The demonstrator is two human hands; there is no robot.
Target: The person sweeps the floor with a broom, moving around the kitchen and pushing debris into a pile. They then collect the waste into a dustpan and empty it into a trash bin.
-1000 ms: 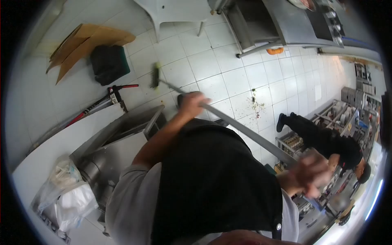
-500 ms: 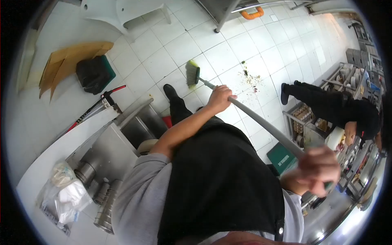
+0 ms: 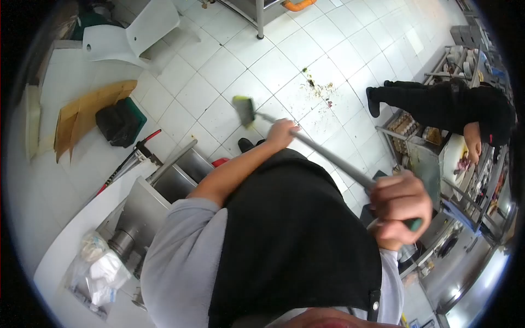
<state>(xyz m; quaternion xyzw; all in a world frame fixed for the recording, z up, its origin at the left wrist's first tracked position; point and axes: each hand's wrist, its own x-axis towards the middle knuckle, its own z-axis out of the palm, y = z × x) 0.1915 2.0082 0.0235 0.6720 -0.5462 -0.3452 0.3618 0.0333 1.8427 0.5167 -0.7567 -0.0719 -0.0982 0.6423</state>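
A broom with a long grey handle (image 3: 336, 159) runs slantwise across the front of my dark apron. My left hand (image 3: 283, 134) is wrapped round the lower part of the handle. Higher up, my right hand (image 3: 402, 208) grips the handle near its green end cap (image 3: 414, 224), which pokes out past the fingers. The broom head (image 3: 244, 111), with grey and yellow-green bristles, is smeared by motion over the white tiles. Food scraps and crumbs (image 3: 319, 90) lie scattered on the floor to the right of the broom head.
A co-worker in dark clothes (image 3: 465, 109) stands at the right beside loaded shelves (image 3: 404, 131). To the left are a black bin-like container (image 3: 116, 123), a cardboard sheet (image 3: 82, 117) and a white plastic chair (image 3: 131, 41). A metal table leg (image 3: 260, 22) stands ahead.
The broom head has swung left and blurred. My right hand has shifted left with the handle's upper end. The view has turned slightly, and my left foot has drawn back toward my body.
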